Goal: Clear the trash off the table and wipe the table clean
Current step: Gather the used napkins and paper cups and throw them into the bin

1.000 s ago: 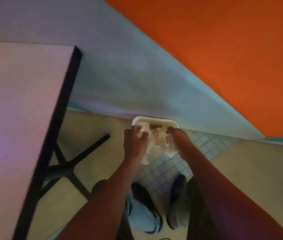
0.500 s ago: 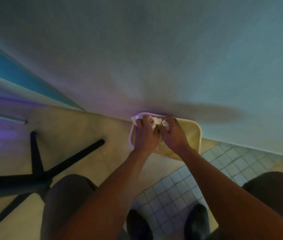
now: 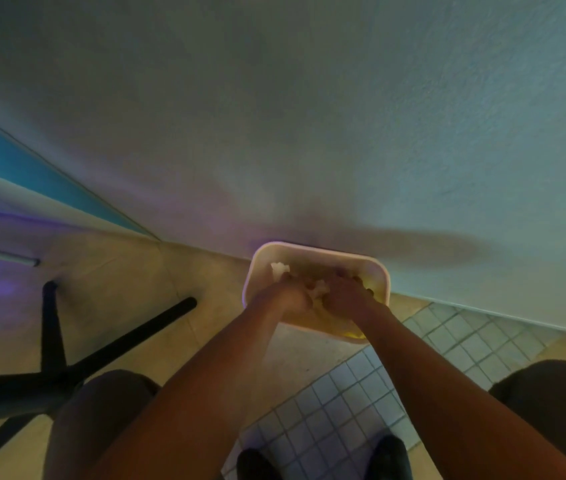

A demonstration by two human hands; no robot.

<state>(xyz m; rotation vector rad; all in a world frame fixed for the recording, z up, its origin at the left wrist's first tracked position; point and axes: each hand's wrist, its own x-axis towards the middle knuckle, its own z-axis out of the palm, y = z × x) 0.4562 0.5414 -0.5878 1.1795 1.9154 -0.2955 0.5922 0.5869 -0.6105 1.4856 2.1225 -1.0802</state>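
Observation:
A pale rectangular waste bin (image 3: 323, 249) stands on the floor against the wall. Both my hands reach down inside its opening. My left hand (image 3: 286, 297) and my right hand (image 3: 345, 294) are side by side, fingers curled around crumpled white paper trash (image 3: 318, 292) held between them. Another bit of white paper (image 3: 279, 270) shows at the bin's far left corner. The table top is out of view.
The black crossed foot of the table (image 3: 52, 372) lies on the floor to the left. My knees and dark shoes (image 3: 390, 455) are at the bottom, over small white floor tiles (image 3: 343, 403). A grey wall (image 3: 309, 116) fills the upper view.
My hands have sunk from the bin's rim down into the bin with the paper. The view has moved closer to the bin.

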